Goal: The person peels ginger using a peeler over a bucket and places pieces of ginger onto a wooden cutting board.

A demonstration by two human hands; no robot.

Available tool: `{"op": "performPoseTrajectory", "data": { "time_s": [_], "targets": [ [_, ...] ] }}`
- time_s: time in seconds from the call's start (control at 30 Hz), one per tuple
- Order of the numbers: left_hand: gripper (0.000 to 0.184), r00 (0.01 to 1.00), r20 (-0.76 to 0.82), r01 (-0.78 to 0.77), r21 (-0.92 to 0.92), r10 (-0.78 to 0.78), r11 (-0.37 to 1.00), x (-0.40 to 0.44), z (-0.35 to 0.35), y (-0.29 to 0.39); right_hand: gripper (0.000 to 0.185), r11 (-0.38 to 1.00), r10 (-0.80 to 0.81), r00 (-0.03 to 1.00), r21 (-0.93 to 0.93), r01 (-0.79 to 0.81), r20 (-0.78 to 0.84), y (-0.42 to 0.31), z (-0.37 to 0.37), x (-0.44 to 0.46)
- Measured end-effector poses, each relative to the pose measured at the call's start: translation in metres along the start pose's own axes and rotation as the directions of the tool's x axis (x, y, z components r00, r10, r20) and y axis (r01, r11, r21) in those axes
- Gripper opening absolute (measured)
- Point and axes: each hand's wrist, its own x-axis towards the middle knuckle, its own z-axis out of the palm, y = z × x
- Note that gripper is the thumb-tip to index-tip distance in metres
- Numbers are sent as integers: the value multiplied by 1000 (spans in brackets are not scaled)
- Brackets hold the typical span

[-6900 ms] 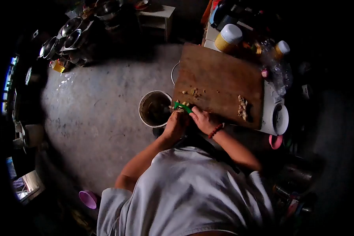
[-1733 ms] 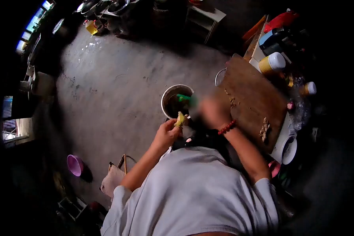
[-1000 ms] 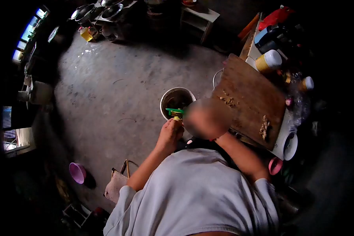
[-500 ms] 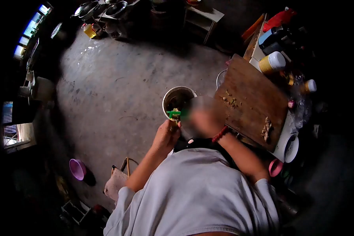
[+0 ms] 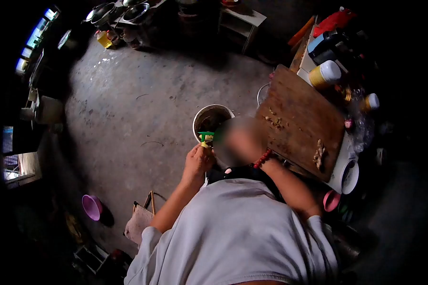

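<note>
My left hand (image 5: pixel 198 161) is closed round a small pale-yellow piece of ginger (image 5: pixel 204 144), whose tip shows above the fingers. Against that piece lies the head of a green peeler (image 5: pixel 206 133). Its handle runs right into a blurred patch over my right hand (image 5: pixel 245 142), which grips it; the fingers cannot be made out. A red bead bracelet circles that wrist. Both hands are at the near rim of a white bucket (image 5: pixel 195 124) with a dark inside and some pale bits near its front.
To the right, a wooden cutting board (image 5: pixel 302 118) carries a knobbly ginger root (image 5: pixel 319 154) and small scraps (image 5: pixel 275 121). Beyond it stand a white-lidded jar (image 5: pixel 324 74) and a plastic bag (image 5: pixel 361 130). A purple basin (image 5: pixel 92 207) sits on the floor at left.
The green peeler's head has shifted slightly up and left over the ginger, and its angle differs. Both hands stay close to the bucket. The whole view has drifted a little.
</note>
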Motion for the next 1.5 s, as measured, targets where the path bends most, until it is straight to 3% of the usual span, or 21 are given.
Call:
{"op": "performPoseTrajectory", "data": {
  "time_s": [0.1, 0.17, 0.3, 0.33, 0.4, 0.5, 0.7, 0.77, 0.9, 0.97, 1.03, 1.1, 1.13, 1.17, 1.2, 1.27, 1.33, 1.37, 1.4, 1.47, 1.5],
  "targets": [
    [20, 985, -163, -67, -59, 57, 996, -10, 18, 19, 8, 996, -13, 999, 88, 16, -32, -4, 1, 4],
    [21, 992, -95, -84, -8, 83, 996, -9, 14, 25, 8, 877, 266, 964, 419, -235, -16, -19, -11, 10],
    [21, 995, -87, -50, 64, 55, 997, -13, 11, 21, 8, 884, 350, 929, 370, -286, -118, -40, -33, 21],
    [21, 996, -81, -32, 46, 35, 998, -14, 12, 18, 6, 970, 217, 960, 151, -191, -179, -36, -29, 18],
    [20, 997, -76, -30, 19, 32, 999, -14, 15, 15, 3, 993, 69, 976, -82, -87, -207, -33, -27, 16],
    [17, 994, -92, -45, 117, 56, 992, -22, 21, 23, 14, 988, 151, 975, 13, -151, -162, -33, -25, 12],
    [18, 991, -118, -43, 165, 63, 985, -18, 15, 19, 19, 996, -81, 972, -40, 74, -219, -38, -27, 10],
    [18, 990, -106, -70, 186, 91, 980, -17, 14, 18, 19, 999, 27, 976, -13, -31, -218, -45, -25, 11],
    [15, 973, -170, -126, 177, 156, 976, -22, 14, 17, 18, 997, 56, 989, -40, -62, -138, -26, -21, 10],
    [17, 974, -147, -144, 195, 174, 970, -30, 13, 21, 18, 913, 361, 912, -124, -388, -195, -13, -31, 11],
    [18, 969, -142, -172, 200, 202, 965, -33, 6, 24, 19, 929, 349, 912, -48, -366, -215, -31, -65, 17],
    [23, 996, -12, -83, 3, 83, 997, -30, -8, 27, 20, 932, 359, 905, 31, -362, -230, -37, -64, 16],
    [27, 999, 32, -10, -75, 12, 997, -20, -16, 21, 20, 936, 320, 930, 210, -281, -181, -30, -46, 18],
    [27, 999, 35, -9, -73, 12, 997, -14, -21, 15, 21, 900, 271, 953, 386, -201, -137, -24, -32, 18],
    [27, 983, 153, 134, -236, -100, 962, -12, -21, 13, 21, 841, 317, 935, 503, -198, -162, -35, -30, 23],
    [28, 942, 281, 284, -374, -184, 883, -11, -20, 12, 23, 790, 281, 956, 586, -181, -83, -50, -50, 34],
    [35, 772, 624, 474, -441, -119, 762, -10, -12, 12, 28, 726, 245, 970, 664, -177, -9, -54, -52, 37],
    [35, 770, 626, 480, -440, -124, 759, -9, -10, 11, 30, 434, 257, 953, 862, -263, 161, -54, -47, 35],
    [35, 710, 698, 516, -426, -94, 743, -8, -7, 10, 33, 91, 206, 924, 934, -345, 322, -55, -46, 34],
    [35, 644, 763, 549, -409, -57, 728, -6, 1, 11, 34, 94, 313, 871, 901, -424, 378, -55, -54, 32],
    [36, 752, 644, 460, -357, -143, 813, -11, 9, 19, 35, 84, 413, 805, 863, -498, 425, -55, -58, 31]
  ]
}}
